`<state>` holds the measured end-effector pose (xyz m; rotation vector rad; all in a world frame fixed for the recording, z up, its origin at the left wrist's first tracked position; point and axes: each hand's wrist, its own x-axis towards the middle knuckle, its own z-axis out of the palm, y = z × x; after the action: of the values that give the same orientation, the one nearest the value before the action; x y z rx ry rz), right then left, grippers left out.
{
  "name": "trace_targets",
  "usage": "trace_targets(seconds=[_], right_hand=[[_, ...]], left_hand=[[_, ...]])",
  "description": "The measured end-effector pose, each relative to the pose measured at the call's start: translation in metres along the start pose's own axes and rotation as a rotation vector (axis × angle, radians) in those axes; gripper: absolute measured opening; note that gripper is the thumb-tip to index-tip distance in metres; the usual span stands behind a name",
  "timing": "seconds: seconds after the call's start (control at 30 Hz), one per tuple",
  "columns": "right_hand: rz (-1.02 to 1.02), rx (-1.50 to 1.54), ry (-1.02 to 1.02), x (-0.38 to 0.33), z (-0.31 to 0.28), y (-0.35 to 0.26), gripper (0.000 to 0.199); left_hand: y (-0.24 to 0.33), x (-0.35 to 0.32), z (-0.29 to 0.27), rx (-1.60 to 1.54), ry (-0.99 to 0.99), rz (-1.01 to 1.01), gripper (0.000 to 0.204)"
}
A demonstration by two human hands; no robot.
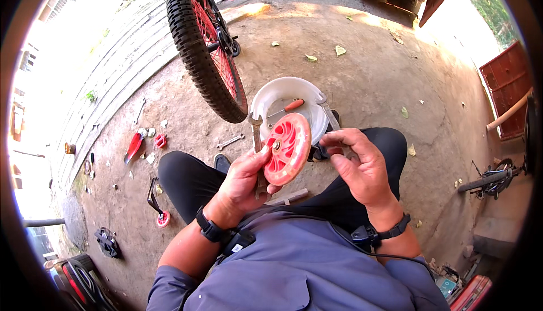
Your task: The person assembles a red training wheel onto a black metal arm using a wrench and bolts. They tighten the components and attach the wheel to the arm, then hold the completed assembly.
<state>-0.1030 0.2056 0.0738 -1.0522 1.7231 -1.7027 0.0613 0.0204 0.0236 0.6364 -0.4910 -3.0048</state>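
Hands meet in the middle of the frame, over the person's lap. The left hand (246, 178) has its fingers (257, 155) curled round a small red training wheel (288, 148) and also a grey spanner (258, 147) that stands up behind the wheel. The wheel is tilted, with its flat side facing up and a little bolt in its middle. The right hand (362, 166) is just beside the wheel on the right. Its fingers are bent in and half open, with the tips close to the wheel's edge, and I cannot tell if they hold anything tiny.

Just above the wheel, a white round bowl (283, 93) sits on the dirt ground (362, 67). A screwdriver with an orange handle (288, 107) lies in it. A big bike tyre with red spokes (206, 45) stands at the upper left. More red parts (136, 146) and a small wrench (231, 141) lie on the ground at the left.
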Motion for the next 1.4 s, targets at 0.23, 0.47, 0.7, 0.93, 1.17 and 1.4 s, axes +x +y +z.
trace_targets(seconds=[0.23,0.47,0.7,0.93,1.17,1.4], right_hand=[[0.036,0.138,-0.117,0.005,0.017,0.006,0.045],[0.188,0.355,0.04,0.014,0.016,0.008,0.04],[-0.194,-0.433,-0.251,0.071,0.003,0.01,0.025],[-0.571,-0.67,-0.694,0.103,0.035,0.002,0.023],[-0.548,-0.908,-0.919,0.121,0.043,-0.005,0.006],[-0.376,-0.79,-0.524,0.132,-0.023,-0.031,0.005]], left_hand=[[0.0,-0.001,0.013,0.068,-0.056,-0.009,0.04],[-0.002,-0.003,0.013,0.142,-0.07,-0.034,0.033],[0.009,-0.009,0.014,0.302,-0.012,-0.119,0.032],[0.018,-0.01,0.008,0.433,-0.079,-0.243,0.036],[0.017,-0.01,0.002,0.406,-0.133,-0.246,0.037],[0.018,-0.015,-0.018,0.402,-0.102,-0.181,0.043]])
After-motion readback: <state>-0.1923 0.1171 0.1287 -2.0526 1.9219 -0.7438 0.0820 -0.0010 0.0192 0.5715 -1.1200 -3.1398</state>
